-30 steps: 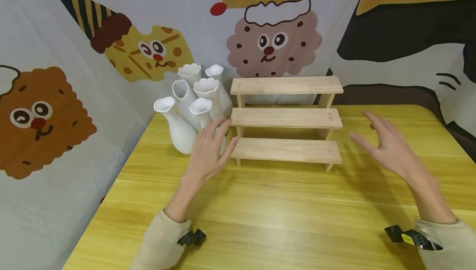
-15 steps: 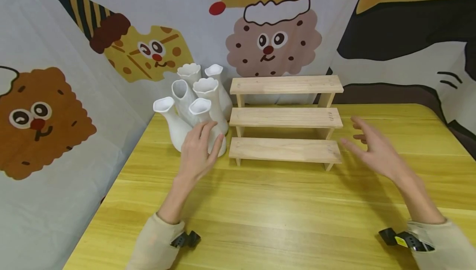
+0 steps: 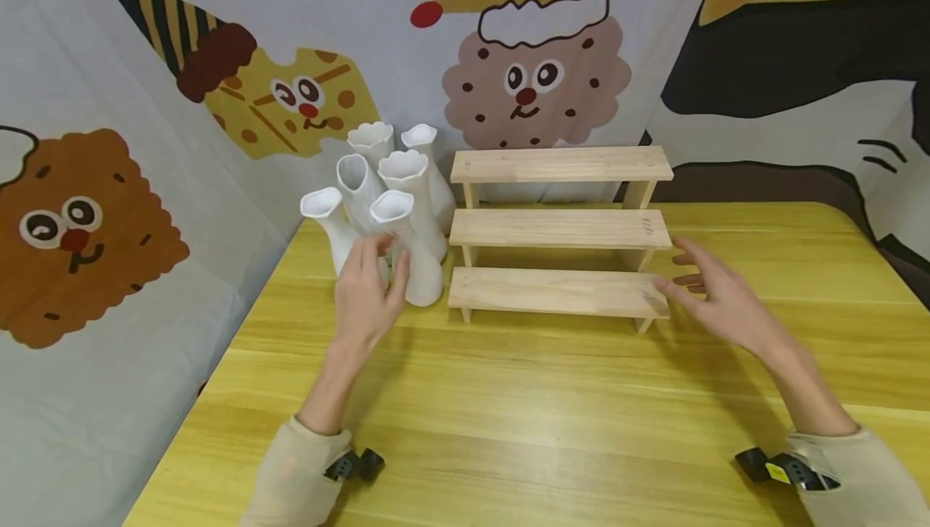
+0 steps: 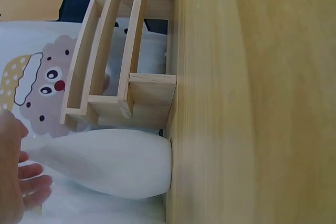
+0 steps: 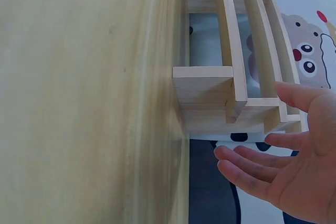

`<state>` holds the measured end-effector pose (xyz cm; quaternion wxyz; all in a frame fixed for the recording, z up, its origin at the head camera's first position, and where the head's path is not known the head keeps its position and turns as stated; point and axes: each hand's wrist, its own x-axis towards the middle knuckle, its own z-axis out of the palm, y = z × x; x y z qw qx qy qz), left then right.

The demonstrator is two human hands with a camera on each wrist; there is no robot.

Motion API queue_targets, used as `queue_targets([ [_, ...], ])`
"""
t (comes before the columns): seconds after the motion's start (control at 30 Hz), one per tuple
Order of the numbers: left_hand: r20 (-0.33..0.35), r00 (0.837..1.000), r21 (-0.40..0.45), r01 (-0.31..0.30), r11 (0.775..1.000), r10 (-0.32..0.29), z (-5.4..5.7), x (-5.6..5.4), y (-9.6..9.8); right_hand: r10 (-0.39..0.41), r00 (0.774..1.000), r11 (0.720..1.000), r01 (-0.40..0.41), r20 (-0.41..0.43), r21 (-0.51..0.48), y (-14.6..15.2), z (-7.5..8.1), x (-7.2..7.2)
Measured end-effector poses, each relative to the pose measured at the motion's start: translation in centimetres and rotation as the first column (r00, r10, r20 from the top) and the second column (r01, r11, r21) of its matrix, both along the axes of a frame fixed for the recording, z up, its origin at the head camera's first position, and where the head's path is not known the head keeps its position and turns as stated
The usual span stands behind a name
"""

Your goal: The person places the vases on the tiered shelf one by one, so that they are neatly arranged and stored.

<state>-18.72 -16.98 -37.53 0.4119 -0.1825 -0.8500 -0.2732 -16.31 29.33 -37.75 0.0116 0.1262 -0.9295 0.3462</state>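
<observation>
Several white vases stand upright in a cluster left of a three-step wooden shelf [image 3: 555, 291]. My left hand [image 3: 363, 289] is at the front of the cluster, with bent fingers and thumb beside the neck of the front vase [image 3: 425, 273]. In the left wrist view, relaxed fingers [image 4: 35, 184] hang near the narrow end of that white vase [image 4: 115, 162], apart from its wide body. My right hand [image 3: 715, 301] is at the shelf's right end with fingers spread and nothing in its grasp. The right wrist view shows the right thumb [image 5: 296, 94] overlapping the shelf's end.
The yellow wood-grain table [image 3: 523, 430] stretches in front of the shelf. A cloth printed with cartoon figures [image 3: 407, 51] hangs close behind the shelf and the vases. A flared vase [image 3: 323, 208] leans out at the cluster's left. Each sleeve cuff carries a black strap device [image 3: 773, 469].
My left hand has moved left, from the shelf's left end to the front vase's neck, its fingers bending more. My right hand has come left to the shelf's right end. Vases and shelf stay put.
</observation>
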Motion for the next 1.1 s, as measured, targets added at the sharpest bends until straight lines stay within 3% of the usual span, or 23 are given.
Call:
queue_targets([
  [0.23,0.103,0.994,0.092,-0.035,0.995,0.025,0.0,-0.3,-0.2,0.002,0.999,1.000,-0.002,0.053,-0.005,0.1,-0.4,-0.1],
  [0.6,0.242,0.965,0.206,0.049,0.977,-0.099,0.7,-1.0,0.2,0.039,0.993,0.999,-0.036,0.108,-0.029,0.3,-1.2,-0.2],
  [0.87,0.266,0.950,0.256,0.093,0.962,-0.162,0.8,-1.7,0.4,0.108,0.981,0.991,-0.094,0.159,-0.094,0.5,-1.7,-0.3],
  [1.1,0.234,0.952,0.292,0.124,0.948,-0.196,0.9,-2.2,0.8,0.155,0.971,0.980,-0.127,0.185,-0.152,0.7,-2.0,-0.4],
])
